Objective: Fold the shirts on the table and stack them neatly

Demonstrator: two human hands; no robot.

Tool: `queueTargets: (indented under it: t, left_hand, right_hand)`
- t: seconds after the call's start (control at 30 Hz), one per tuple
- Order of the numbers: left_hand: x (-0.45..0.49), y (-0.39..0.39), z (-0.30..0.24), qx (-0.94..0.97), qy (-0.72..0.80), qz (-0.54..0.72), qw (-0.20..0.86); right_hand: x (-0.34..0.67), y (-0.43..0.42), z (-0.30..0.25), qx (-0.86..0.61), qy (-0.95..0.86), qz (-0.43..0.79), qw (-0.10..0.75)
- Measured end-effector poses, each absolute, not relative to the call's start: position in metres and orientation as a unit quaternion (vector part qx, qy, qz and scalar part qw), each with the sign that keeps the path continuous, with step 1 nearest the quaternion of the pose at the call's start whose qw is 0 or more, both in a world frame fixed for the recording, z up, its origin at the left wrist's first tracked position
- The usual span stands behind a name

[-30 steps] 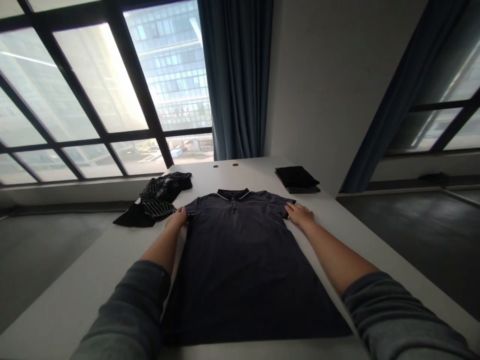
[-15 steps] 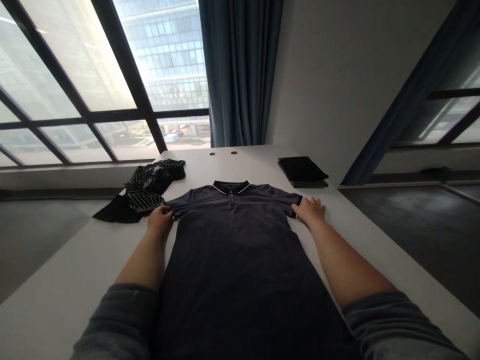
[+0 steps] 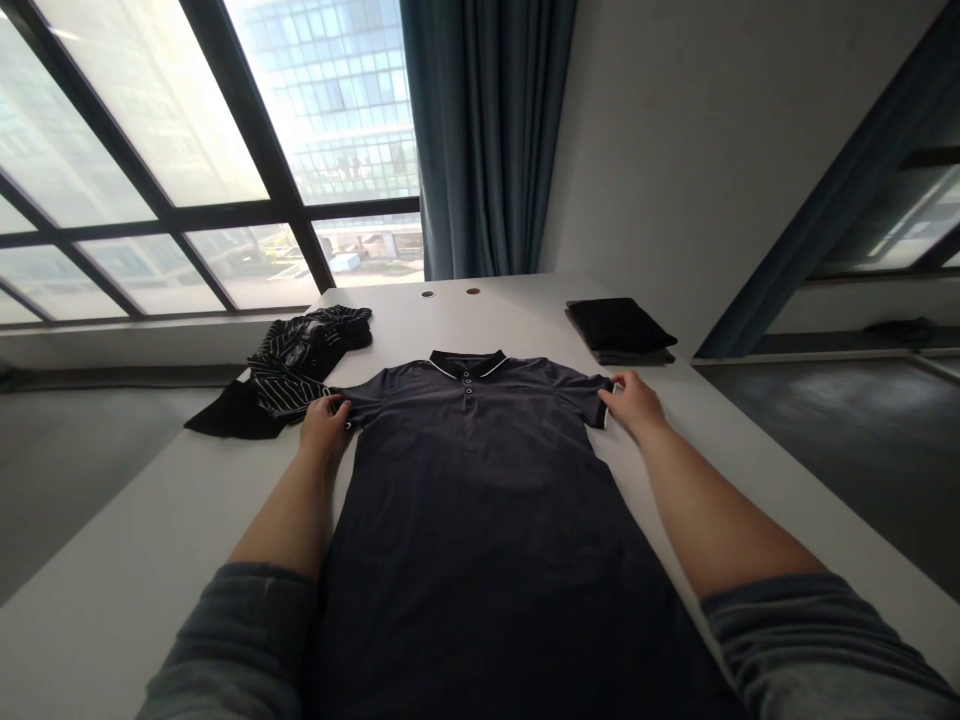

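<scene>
A dark grey polo shirt (image 3: 480,480) lies spread front side up, its black collar with a white line at the far end and its hem toward me. My left hand (image 3: 325,425) is closed on the cuff of the sleeve on the left, beside a heap of striped clothes. At the opposite sleeve, my right hand (image 3: 634,402) pinches the black cuff between thumb and fingers. Both sleeves are stretched out sideways, and the shirt's body has light wrinkles.
A rumpled pile of black and striped clothes (image 3: 296,370) lies at the left edge of the white table (image 3: 150,560). Folded dark garments (image 3: 622,328) are stacked at the far right. Behind the table hang a blue curtain (image 3: 491,140) and a large window.
My right hand has shifted slightly outward and its fingers have drawn together on the cuff. The left hand keeps its place at the other sleeve. The view has tilted slightly.
</scene>
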State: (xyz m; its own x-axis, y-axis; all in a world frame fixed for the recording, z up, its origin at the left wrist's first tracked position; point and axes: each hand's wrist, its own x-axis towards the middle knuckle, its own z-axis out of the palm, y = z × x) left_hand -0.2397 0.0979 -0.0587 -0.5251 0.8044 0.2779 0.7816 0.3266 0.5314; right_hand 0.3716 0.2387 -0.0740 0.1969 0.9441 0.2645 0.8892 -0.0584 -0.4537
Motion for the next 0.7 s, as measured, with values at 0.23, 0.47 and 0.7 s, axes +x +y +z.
queueTargets:
  t: [0.23,0.47,0.7]
  left_hand:
    - [-0.228,0.105,-0.05,0.502,0.781,0.37,0.028]
    - [-0.196,0.115,-0.019,0.579,0.755,0.308,-0.022]
    - [-0.115,0.117,-0.002,0.705,0.689,0.154,-0.07]
  right_hand:
    - [0.368,0.236,-0.072,-0.65,-0.693,0.077,0.303]
    - [0.369,0.244,-0.081,-0.615,-0.703,0.068,0.352]
    - [0.368,0.249,-0.088,-0.562,-0.717,0.048,0.408]
